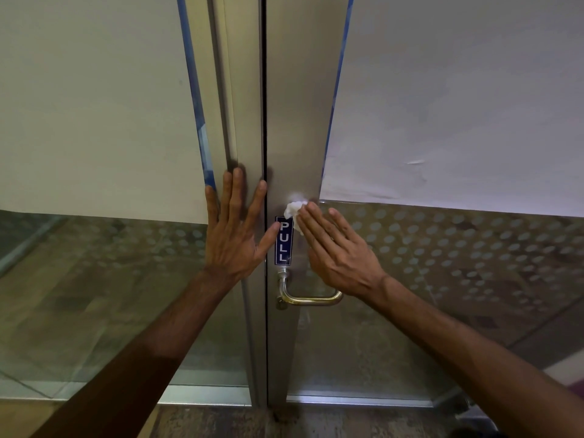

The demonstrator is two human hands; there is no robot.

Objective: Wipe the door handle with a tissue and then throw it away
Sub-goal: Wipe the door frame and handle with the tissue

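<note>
A brass and silver lever door handle (pixel 308 297) sticks out from the metal frame of the right door, below a blue PULL sign (pixel 283 241). My right hand (pixel 336 252) presses a crumpled white tissue (pixel 294 211) flat against the metal frame above the handle, fingers straight and together. The tissue peeks out past my fingertips, beside the sign. My left hand (pixel 234 229) lies flat with spread fingers on the left door's frame, its thumb touching the sign's edge.
Two glass doors meet at a dark centre seam (pixel 264 121). White paper sheets (pixel 458 105) cover the upper glass on both sides. Frosted dots (pixel 458 248) pattern the lower right glass. A metal threshold (pixel 347 399) runs along the floor.
</note>
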